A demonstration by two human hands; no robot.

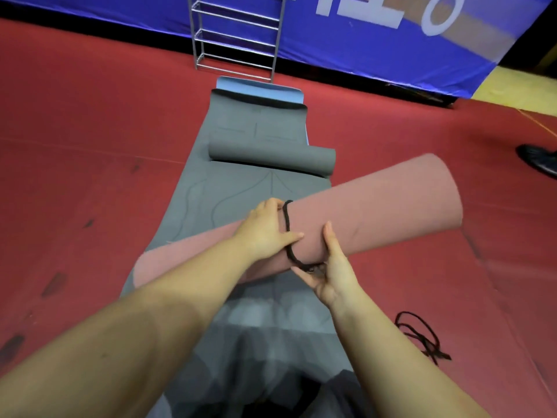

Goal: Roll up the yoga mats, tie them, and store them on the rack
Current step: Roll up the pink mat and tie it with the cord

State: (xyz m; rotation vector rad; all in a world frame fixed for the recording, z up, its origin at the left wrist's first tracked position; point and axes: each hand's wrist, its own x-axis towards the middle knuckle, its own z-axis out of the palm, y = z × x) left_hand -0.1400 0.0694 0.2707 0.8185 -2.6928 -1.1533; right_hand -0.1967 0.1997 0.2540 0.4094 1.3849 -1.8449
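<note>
A rolled pink yoga mat [376, 203] lies slanted across a flat grey mat [229, 194], its right end raised. A black cord [287, 224] loops around the roll near its middle. My left hand [265, 227] grips the roll just left of the cord, thumb laid across it. My right hand [331, 267] pinches the cord's ends under the roll, with fingers pressed up against the pink mat. A second grey mat [271, 155], partly rolled at its near end, lies further away over a blue mat [259, 87]. The metal rack [238, 34] stands at the far end.
A loose black cord [422, 333] lies on the red floor [90, 146] to my right. A blue banner [376, 40] runs along the back wall behind the rack. A dark shoe [539, 159] shows at the right edge. My knees are below, on the grey mat.
</note>
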